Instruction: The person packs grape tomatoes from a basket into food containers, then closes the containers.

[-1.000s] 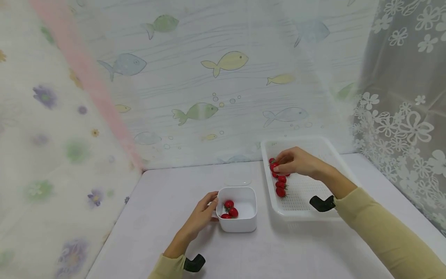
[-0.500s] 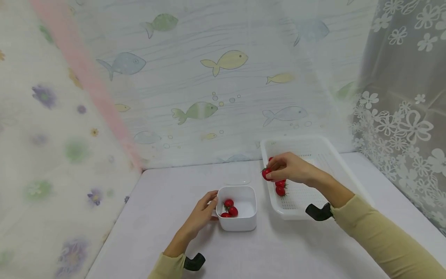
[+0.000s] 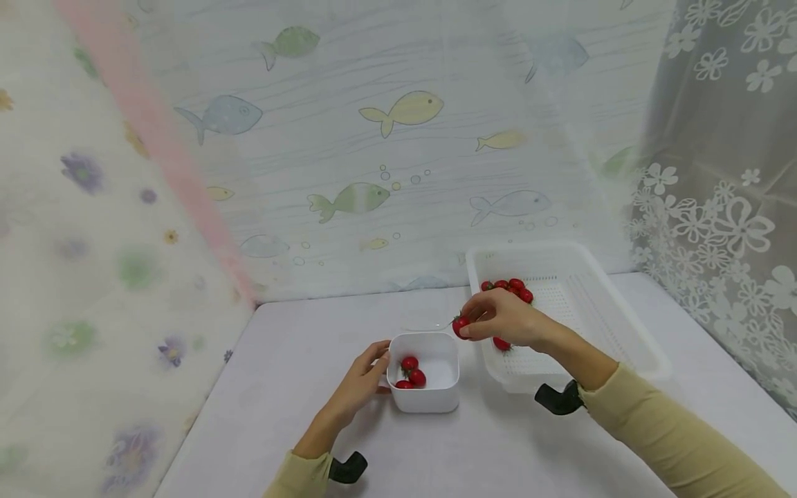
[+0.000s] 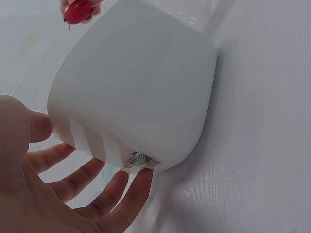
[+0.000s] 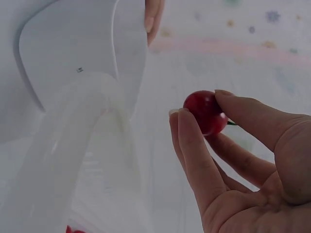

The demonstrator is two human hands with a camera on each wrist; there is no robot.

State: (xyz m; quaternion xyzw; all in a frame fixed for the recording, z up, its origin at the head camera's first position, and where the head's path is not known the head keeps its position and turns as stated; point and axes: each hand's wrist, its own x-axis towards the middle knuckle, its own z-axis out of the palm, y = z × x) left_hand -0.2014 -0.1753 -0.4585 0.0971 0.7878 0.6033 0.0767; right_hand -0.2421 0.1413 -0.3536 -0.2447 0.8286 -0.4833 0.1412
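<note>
My right hand (image 3: 498, 321) pinches a red cherry tomato (image 3: 461, 326) (image 5: 205, 111) (image 4: 77, 10) in the air, between the white perforated tray (image 3: 598, 325) and the white square bowl (image 3: 429, 401) (image 4: 141, 92). The bowl holds three cherry tomatoes (image 3: 411, 372). My left hand (image 3: 361, 384) (image 4: 73, 189) rests its straight fingers against the bowl's left wall. More cherry tomatoes (image 3: 507, 287) lie at the tray's far left corner, and one (image 3: 501, 343) shows under my right hand.
A clear round lid (image 3: 425, 322) lies on the white table behind the bowl. Fish-patterned and flowered curtains close in the back, left and right sides. The table's front part (image 3: 473, 449) lies bare.
My right hand lifted one tomato out of the tray and carried it left toward the bowl. The tomatoes at the tray's far corner came into view. The left hand stayed at the bowl.
</note>
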